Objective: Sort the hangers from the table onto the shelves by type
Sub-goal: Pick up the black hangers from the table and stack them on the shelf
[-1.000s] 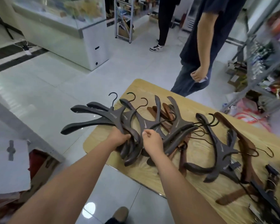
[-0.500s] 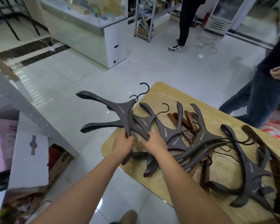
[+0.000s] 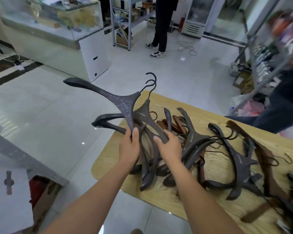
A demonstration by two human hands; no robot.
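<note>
Dark grey broad-shouldered wooden hangers (image 3: 125,105) are gripped as a bunch by the left hand (image 3: 128,149) and right hand (image 3: 169,147) above the pale wooden bench (image 3: 107,159); gathering seems in hand, and a snag-free lift is needed next.

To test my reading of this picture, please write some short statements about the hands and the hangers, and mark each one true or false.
1. The left hand and the right hand both grip dark hangers. True.
2. The table has no hangers on it. False: many lie on it.
3. Brown hangers lie on the table among dark ones. True.
4. The hooks of the held hangers point toward the person holding them. False: they point up and away from that person.
</note>
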